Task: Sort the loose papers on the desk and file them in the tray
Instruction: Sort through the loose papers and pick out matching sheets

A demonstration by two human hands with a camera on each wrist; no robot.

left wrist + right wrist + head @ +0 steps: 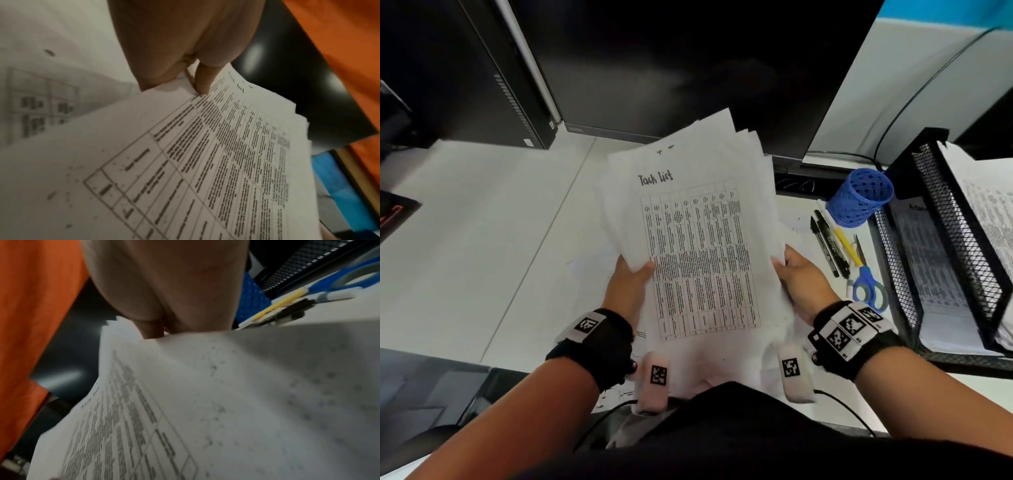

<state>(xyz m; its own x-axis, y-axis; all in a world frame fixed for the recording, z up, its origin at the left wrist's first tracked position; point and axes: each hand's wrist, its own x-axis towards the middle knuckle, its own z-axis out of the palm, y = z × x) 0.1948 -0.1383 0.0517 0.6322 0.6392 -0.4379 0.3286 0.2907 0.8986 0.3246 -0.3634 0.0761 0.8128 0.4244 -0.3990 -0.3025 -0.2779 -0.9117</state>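
Note:
I hold a fanned stack of white papers (698, 226) in both hands above the desk, tilted up toward me. The top sheet is headed "Task List" and carries a printed table. My left hand (631, 279) grips the stack's left edge, its thumb lying on the top sheet (205, 146). My right hand (796, 275) grips the right edge, fingers behind the sheets (185, 402). The black mesh tray (941, 246) stands at the right with printed sheets in its tiers. More paper lies on the desk under the stack.
A blue mesh pen cup (861, 197) lies tipped beside the tray. Black markers (828, 246), a yellow pen and blue-handled scissors (868, 287) lie between my right hand and the tray. A dark monitor (688, 68) rises behind the papers, a computer tower (465, 68) at the left.

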